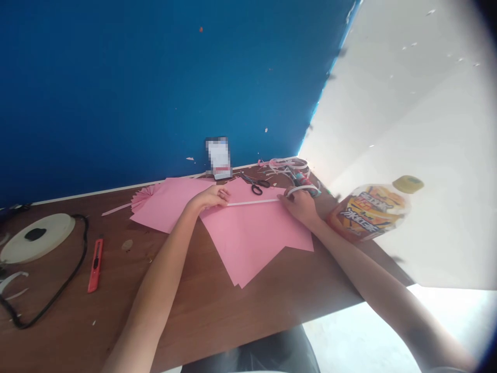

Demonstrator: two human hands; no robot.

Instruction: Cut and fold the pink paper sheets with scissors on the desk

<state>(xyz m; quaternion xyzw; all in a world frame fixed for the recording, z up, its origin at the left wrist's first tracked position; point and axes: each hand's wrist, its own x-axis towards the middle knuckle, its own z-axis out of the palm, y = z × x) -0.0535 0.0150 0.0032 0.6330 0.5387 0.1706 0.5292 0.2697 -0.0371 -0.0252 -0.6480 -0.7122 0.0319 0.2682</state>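
Observation:
Pink paper sheets lie stacked on the brown table. Across the top sheet runs a thin white strip, stretched between my two hands. My left hand is curled, its fingertips pinching the strip's left end down on the paper. My right hand grips the strip's right end, with a white roll, perhaps tape, held against the fingers. A folded pink paper fan lies at the sheets' far left corner.
Black scissors and curled paper offcuts lie by the blue wall. An orange drink bottle stands at the table's right edge. A red utility knife, a black cable and a white round device are at left.

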